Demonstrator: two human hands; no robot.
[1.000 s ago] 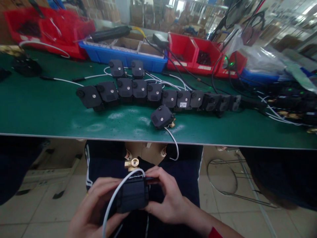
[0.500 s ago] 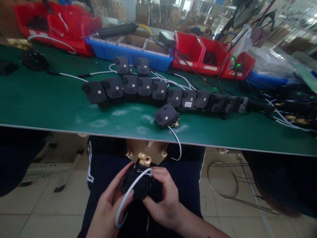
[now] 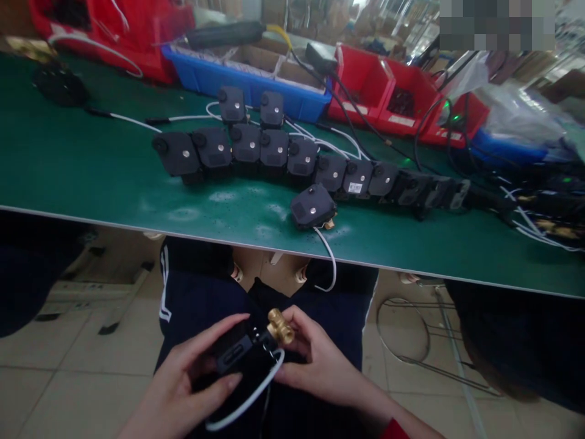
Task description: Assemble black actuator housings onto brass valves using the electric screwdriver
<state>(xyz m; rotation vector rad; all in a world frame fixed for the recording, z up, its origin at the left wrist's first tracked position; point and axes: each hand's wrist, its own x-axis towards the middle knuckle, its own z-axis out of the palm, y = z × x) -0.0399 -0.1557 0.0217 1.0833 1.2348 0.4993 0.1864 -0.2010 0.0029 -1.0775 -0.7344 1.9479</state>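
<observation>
Over my lap I hold a valve unit: a small black housing [image 3: 236,353] with a brass fitting [image 3: 280,327] and a white cable [image 3: 250,399] looping down from it. My left hand [image 3: 189,372] grips the black housing between thumb and fingers. At the brass end, my right hand [image 3: 315,356] closes round the unit beside the fitting and cable; its fingertips are partly hidden. A similar black unit [image 3: 313,207] lies alone near the table's front edge, its white cable hanging over that edge.
Several black units [image 3: 244,146] stand in a row across the green table [image 3: 91,177]. Behind them are a blue divided tray [image 3: 247,85] and red bins [image 3: 365,91]. A black unit with brass [image 3: 57,82] sits far left. A wire-ring stand [image 3: 402,332] is on the floor at right.
The valve unit has been turned in my hands, so its brass fitting now points right and up. My left hand has shifted left, and the right hand has moved to the brass end.
</observation>
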